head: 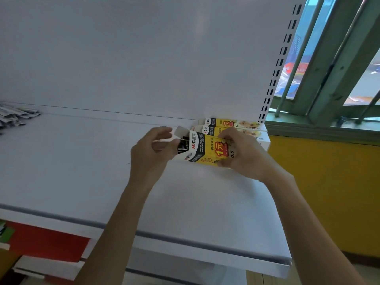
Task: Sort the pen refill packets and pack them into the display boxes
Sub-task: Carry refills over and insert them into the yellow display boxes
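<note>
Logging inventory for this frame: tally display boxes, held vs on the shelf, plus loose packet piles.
Display box in both hands: 1
Display boxes on shelf by the right upright: 2 visible
Loose refill packet pile, far left: 1
Total: 4

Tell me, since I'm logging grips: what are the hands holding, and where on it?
Both hold one yellow display box: the right hand grips its right end, and the left hand is at its open left end by the flap.

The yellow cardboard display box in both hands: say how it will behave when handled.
The yellow cardboard display box probably dents under a hard squeeze. It looks light, held above the white shelf. With its end flap open, the dark refills could slide out if tipped.
</note>
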The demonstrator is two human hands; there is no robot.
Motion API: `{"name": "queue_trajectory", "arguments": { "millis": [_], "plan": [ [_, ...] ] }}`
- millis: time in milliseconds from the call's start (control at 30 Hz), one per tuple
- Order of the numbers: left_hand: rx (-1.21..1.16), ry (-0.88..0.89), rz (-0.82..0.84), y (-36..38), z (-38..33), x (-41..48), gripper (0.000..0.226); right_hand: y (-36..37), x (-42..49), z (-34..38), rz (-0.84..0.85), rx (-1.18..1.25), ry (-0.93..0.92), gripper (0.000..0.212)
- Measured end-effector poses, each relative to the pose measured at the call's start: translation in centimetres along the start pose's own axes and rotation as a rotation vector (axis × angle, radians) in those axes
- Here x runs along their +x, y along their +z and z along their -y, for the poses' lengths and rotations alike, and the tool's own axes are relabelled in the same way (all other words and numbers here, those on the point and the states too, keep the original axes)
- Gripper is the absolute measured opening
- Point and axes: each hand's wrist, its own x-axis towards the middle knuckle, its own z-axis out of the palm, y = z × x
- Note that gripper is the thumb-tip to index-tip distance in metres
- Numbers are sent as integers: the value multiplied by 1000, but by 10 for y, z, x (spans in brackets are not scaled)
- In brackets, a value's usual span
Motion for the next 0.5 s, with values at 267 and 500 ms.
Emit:
{"name": "queue_trajectory", "arguments": {
  "millis": [267,500],
  "plan": [
    [93,118,-34,6,-5,-4,24,-5,-2,-1,-16,13,23,53],
    [174,42,116,18,-10,2,13,-3,1,-9,-24,-59,40,55]
  ]
}}
